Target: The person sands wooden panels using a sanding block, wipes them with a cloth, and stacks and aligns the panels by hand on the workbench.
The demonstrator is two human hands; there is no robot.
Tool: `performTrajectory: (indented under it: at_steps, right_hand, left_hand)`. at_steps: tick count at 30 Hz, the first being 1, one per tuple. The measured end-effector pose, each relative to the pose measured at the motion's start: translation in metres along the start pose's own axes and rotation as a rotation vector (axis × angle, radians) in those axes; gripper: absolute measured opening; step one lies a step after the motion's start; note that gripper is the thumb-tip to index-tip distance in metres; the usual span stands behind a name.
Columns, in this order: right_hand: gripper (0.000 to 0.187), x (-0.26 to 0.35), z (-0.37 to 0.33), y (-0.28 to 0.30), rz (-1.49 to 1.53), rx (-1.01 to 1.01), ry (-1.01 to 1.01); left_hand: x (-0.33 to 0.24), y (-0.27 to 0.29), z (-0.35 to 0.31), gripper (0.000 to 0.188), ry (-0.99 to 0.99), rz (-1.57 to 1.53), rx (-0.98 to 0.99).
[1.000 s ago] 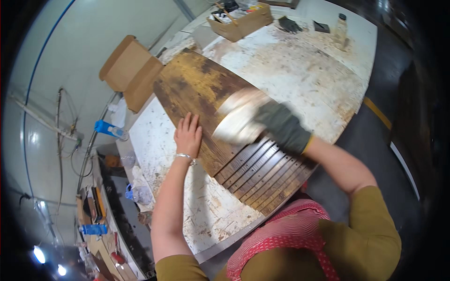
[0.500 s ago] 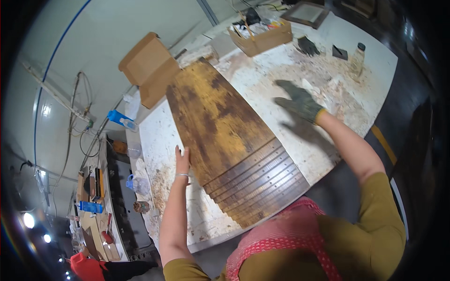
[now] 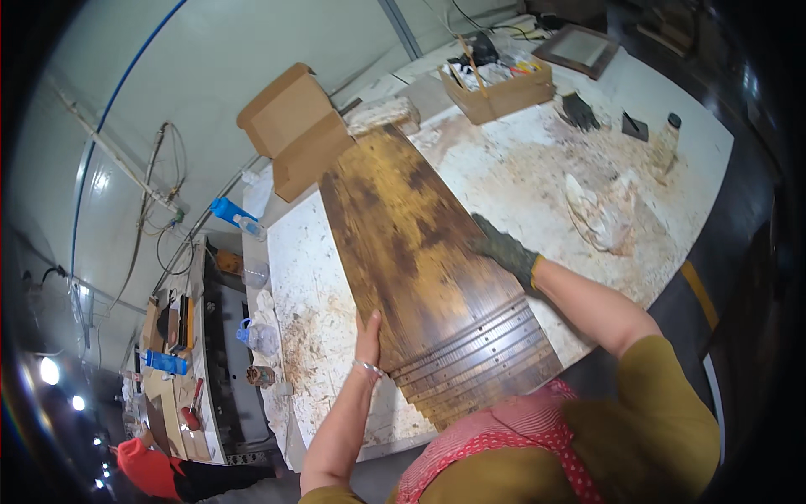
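Observation:
A stack of brown wooden boards [image 3: 470,361] with a mottled, weathered-looking finish lies on the white worktable. Their near ends are staggered like steps, with small dark holes along them. My bare left hand [image 3: 368,338] holds the left edge of the top wooden board [image 3: 403,210], its thumb up along the side and its other fingers mostly hidden. Across from it, my right hand [image 3: 505,250], in a dark grey-green glove, grips the right edge of the same board. The fingertips on that side are partly hidden.
Dust and stains cover the worktable [image 3: 306,286]. An open cardboard box [image 3: 294,126] stands beyond the stack; a filled carton [image 3: 504,97], spare dark glove [image 3: 578,112], bottle [image 3: 665,144] and crumpled plastic [image 3: 600,210] lie right. Another person in red [image 3: 147,470] is at lower left.
My right hand has come in from over the table to the board's right edge. My left hand has slid nearer along the left edge and closed on it. The view has shifted slightly.

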State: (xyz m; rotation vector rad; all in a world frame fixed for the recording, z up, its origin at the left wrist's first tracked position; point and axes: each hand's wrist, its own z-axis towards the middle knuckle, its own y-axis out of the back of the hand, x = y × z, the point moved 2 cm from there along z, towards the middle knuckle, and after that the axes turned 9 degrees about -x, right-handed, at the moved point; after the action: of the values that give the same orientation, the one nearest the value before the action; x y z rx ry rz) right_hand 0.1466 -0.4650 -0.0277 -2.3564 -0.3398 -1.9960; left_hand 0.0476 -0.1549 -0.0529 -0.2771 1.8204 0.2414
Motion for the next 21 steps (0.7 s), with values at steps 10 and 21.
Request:
performTrajectory:
  at_steps: [10, 21]
  right_hand:
    - [0.082, -0.012, -0.063, 0.004, -0.143, -0.022, 0.025]
    - [0.075, -0.017, -0.096, 0.012, -0.297, -0.057, 0.029]
  left_hand:
    - [0.006, 0.004, -0.066, 0.068, 0.018, 0.040, -0.048]
    - [0.029, 0.011, -0.098, 0.065, -0.020, 0.181, -0.112]
